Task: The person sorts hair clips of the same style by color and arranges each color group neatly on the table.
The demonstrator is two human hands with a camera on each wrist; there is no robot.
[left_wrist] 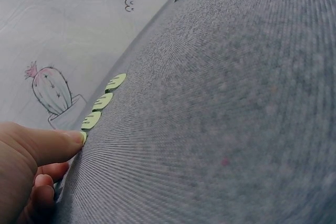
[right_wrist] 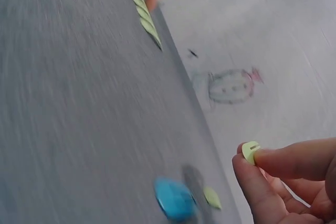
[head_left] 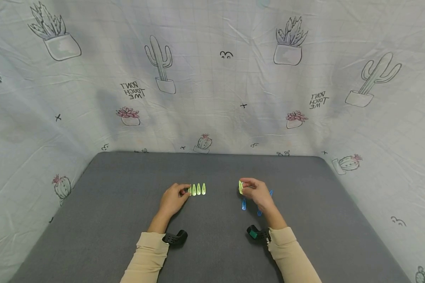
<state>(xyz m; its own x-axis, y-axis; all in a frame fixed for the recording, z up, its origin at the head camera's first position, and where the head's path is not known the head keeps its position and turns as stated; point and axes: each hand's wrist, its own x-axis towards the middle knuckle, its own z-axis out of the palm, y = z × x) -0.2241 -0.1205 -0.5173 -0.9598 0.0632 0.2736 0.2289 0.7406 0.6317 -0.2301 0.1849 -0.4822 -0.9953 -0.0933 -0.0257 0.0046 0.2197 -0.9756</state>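
Note:
Yellow-green snap hair clips (head_left: 198, 189) lie side by side in a short row on the grey table. At the row's left end, my left hand (head_left: 173, 199) pinches the outermost hair clip (left_wrist: 83, 137) between thumb and finger. To the right of the row, my right hand (head_left: 257, 193) holds another yellow-green hair clip (right_wrist: 250, 151) by thumb and fingertip, raised off the table. Below that hand lies one more yellow-green clip (right_wrist: 212, 198), beside a blurred blue clip (right_wrist: 175, 200). Several blue hair clips (head_left: 243, 204) are around the right hand, some partly covered by it.
The dark grey tabletop (head_left: 212, 243) reaches back to a pale cloth backdrop (head_left: 205, 78) printed with cacti and potted plants, which also hangs along both sides. A black band (head_left: 176, 238) sits on the left wrist, and another (head_left: 258, 232) on the right.

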